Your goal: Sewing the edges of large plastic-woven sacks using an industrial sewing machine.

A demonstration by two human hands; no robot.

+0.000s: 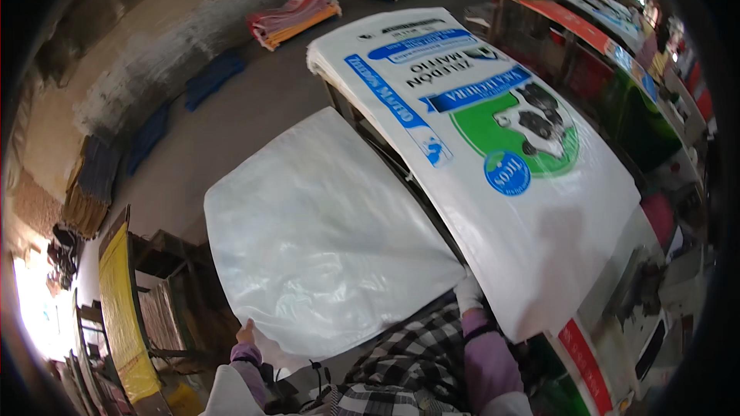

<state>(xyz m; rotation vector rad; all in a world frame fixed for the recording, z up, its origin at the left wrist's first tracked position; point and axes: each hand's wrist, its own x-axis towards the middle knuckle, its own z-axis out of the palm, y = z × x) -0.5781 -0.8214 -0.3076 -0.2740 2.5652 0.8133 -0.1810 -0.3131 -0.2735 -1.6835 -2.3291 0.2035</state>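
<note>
A blank white woven sack is stretched out in front of me, its near edge close to my checked clothing. My left hand pinches its near left corner. At the near right corner my right hand, which looks covered by a white glove, is closed on the sack; its fingertips are partly hidden. Just right of that hand lies a stack of printed white sacks on a bench. The top one carries a cow picture on a green round, with blue bands.
A yellow-covered rack stands at the lower left. Bundles of red and orange sacks lie on the floor along the far wall, with blue cloth-like pieces farther left. Another loaded bench is at the right.
</note>
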